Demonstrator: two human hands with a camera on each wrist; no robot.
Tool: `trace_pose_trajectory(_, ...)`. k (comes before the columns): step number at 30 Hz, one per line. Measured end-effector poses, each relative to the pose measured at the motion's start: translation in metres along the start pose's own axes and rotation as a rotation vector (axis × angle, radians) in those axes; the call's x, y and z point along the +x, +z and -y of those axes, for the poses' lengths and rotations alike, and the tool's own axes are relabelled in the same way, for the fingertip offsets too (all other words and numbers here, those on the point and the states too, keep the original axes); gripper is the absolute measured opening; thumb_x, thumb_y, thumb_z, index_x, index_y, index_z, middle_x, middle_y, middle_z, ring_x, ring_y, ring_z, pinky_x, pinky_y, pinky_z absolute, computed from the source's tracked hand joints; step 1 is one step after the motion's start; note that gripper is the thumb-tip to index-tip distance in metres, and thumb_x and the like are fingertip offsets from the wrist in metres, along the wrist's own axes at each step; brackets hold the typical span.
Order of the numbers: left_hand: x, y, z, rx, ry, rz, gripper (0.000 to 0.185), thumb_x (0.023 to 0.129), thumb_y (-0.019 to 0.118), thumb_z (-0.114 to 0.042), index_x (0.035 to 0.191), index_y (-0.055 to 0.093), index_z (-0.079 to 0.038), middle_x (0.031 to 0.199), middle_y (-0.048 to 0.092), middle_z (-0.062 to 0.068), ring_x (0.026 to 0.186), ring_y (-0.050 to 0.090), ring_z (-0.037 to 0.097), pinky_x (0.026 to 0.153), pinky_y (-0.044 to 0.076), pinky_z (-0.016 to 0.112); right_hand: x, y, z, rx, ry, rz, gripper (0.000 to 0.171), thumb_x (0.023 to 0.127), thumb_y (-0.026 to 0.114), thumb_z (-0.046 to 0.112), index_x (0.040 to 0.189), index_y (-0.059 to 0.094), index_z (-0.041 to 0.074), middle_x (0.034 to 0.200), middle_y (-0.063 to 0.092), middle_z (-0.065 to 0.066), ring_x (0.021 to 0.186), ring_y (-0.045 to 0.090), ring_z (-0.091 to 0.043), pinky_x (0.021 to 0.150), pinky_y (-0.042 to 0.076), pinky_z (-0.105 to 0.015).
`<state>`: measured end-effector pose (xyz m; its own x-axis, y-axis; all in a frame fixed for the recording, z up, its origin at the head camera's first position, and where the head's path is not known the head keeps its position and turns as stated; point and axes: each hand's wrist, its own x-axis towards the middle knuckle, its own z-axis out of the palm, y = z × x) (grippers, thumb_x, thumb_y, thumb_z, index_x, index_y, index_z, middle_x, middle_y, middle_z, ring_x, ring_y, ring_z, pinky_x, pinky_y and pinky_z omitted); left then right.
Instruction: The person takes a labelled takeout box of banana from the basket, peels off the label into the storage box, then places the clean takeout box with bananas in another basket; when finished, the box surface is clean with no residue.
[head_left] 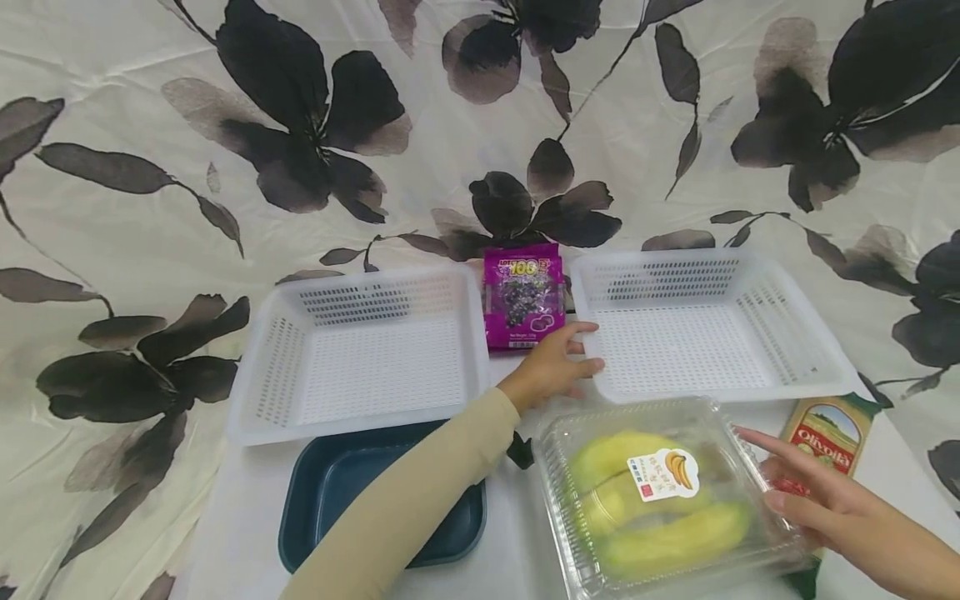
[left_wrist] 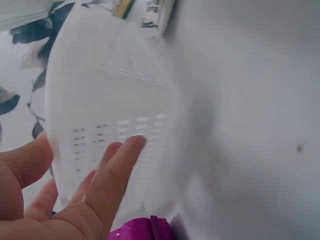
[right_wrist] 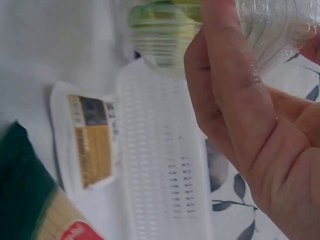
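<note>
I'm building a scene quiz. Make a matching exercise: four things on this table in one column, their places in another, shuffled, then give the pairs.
Things:
1. purple packet
2. bananas
3. blue tray
4. Olivoila pack

Places:
A. inside the clear box
B. in front of the left basket, partly under the sleeve
C. between the two white baskets, at the back
D. right of the clear box, by the right hand

Pairs: 1-C, 2-A, 3-B, 4-D
</note>
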<state>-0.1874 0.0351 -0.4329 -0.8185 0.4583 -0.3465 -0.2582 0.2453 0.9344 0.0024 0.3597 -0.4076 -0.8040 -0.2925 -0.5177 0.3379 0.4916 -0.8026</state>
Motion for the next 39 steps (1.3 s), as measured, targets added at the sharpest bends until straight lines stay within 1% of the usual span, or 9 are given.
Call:
trace_pose_trajectory(4, -0.001, -0.001, -0.003, 0.008, 0.005, 0.007, 0.062, 0.095, 0.072, -0.011, 0.150, 0.049, -0.028, 0.147, 0.055, 0.020, 0.104, 0.070, 0.025, 0.080, 0.063, 0.046, 0.003, 0.009, 0.005, -0.024, 0.081, 0.026, 0.070, 0.110, 0.047, 0.030, 0.165, 0.003, 0.030, 0.131, 0.040, -0.019, 0.097, 0.054, -0.017, 0.074, 0.056, -0.038)
trace_pose_trajectory(6, -0.001, -0.001, -0.004, 0.027, -0.002, 0.006, 0.062, 0.095, 0.073, -0.013, 0.149, 0.049, -0.030, 0.146, 0.055, 0.019, 0.105, 0.070, 0.025, 0.080, 0.064, 0.045, 0.005, 0.012, 0.003, 0.003, 0.086, 0.055, 0.075, 0.109, 0.049, 0.028, 0.165, 0.000, 0.025, 0.134, 0.038, -0.021, 0.103, 0.054, -0.020, 0.077, 0.058, -0.045)
trace_pose_trajectory(8, -0.001, -0.002, -0.005, 0.053, -0.011, 0.012, 0.062, 0.095, 0.073, -0.014, 0.150, 0.048, -0.031, 0.147, 0.055, 0.017, 0.108, 0.070, 0.025, 0.081, 0.063, 0.045, 0.008, 0.017, 0.000, 0.033, 0.070, 0.087, 0.077, 0.108, 0.050, 0.025, 0.165, -0.002, 0.022, 0.132, 0.039, -0.022, 0.100, 0.055, -0.020, 0.075, 0.059, -0.044)
trace_pose_trajectory(11, -0.001, -0.004, -0.008, 0.104, -0.027, 0.034, 0.063, 0.096, 0.073, -0.017, 0.151, 0.047, -0.031, 0.150, 0.053, 0.016, 0.112, 0.069, 0.025, 0.083, 0.063, 0.046, 0.012, 0.026, -0.005, 0.033, 0.045, 0.116, 0.079, 0.106, 0.054, 0.024, 0.165, 0.000, 0.025, 0.129, 0.040, -0.021, 0.093, 0.055, -0.017, 0.070, 0.057, -0.036)
trace_pose_trajectory(16, -0.001, -0.008, -0.017, 0.194, -0.048, 0.097, 0.066, 0.097, 0.072, -0.018, 0.155, 0.042, -0.030, 0.153, 0.050, 0.017, 0.117, 0.069, 0.026, 0.081, 0.064, 0.041, 0.017, 0.039, -0.009, -0.019, 0.004, 0.109, 0.079, 0.105, 0.057, 0.026, 0.165, 0.006, 0.030, 0.127, 0.042, -0.021, 0.089, 0.055, -0.016, 0.064, 0.052, -0.029)
trace_pose_trajectory(23, 0.001, -0.009, -0.026, 0.257, -0.090, 0.103, 0.067, 0.096, 0.072, -0.018, 0.155, 0.041, -0.030, 0.155, 0.046, 0.020, 0.124, 0.064, 0.031, 0.077, 0.064, 0.039, 0.028, 0.050, -0.003, 0.031, -0.024, 0.102, 0.078, 0.106, 0.057, 0.027, 0.164, 0.006, 0.035, 0.130, 0.032, -0.020, 0.100, 0.057, -0.016, 0.071, 0.058, -0.034)
trace_pose_trajectory(28, 0.001, -0.006, -0.030, 0.328, -0.095, 0.089, 0.066, 0.096, 0.072, -0.019, 0.154, 0.043, -0.029, 0.153, 0.049, 0.018, 0.123, 0.063, 0.032, 0.074, 0.064, 0.038, 0.034, 0.055, -0.002, 0.080, -0.023, 0.107, 0.080, 0.105, 0.058, 0.026, 0.164, 0.004, 0.032, 0.131, 0.034, -0.024, 0.105, 0.060, -0.022, 0.075, 0.060, -0.038)
trace_pose_trajectory(33, 0.001, -0.005, -0.035, 0.415, -0.094, 0.079, 0.065, 0.097, 0.072, -0.021, 0.154, 0.043, -0.028, 0.151, 0.052, 0.016, 0.124, 0.062, 0.031, 0.072, 0.064, 0.039, 0.042, 0.059, -0.001, 0.074, -0.037, 0.088, 0.083, 0.104, 0.060, 0.025, 0.164, 0.004, 0.031, 0.130, 0.035, -0.023, 0.102, 0.061, -0.023, 0.074, 0.061, -0.037)
trace_pose_trajectory(39, 0.000, -0.005, -0.041, 0.561, -0.072, 0.080, 0.064, 0.097, 0.072, -0.024, 0.154, 0.043, -0.026, 0.139, 0.059, 0.016, 0.108, 0.066, 0.028, 0.065, 0.064, 0.039, 0.049, 0.061, 0.003, 0.062, -0.065, 0.059, 0.083, 0.103, 0.060, 0.025, 0.163, 0.003, 0.034, 0.130, 0.037, -0.024, 0.097, 0.064, -0.027, 0.071, 0.061, -0.039)
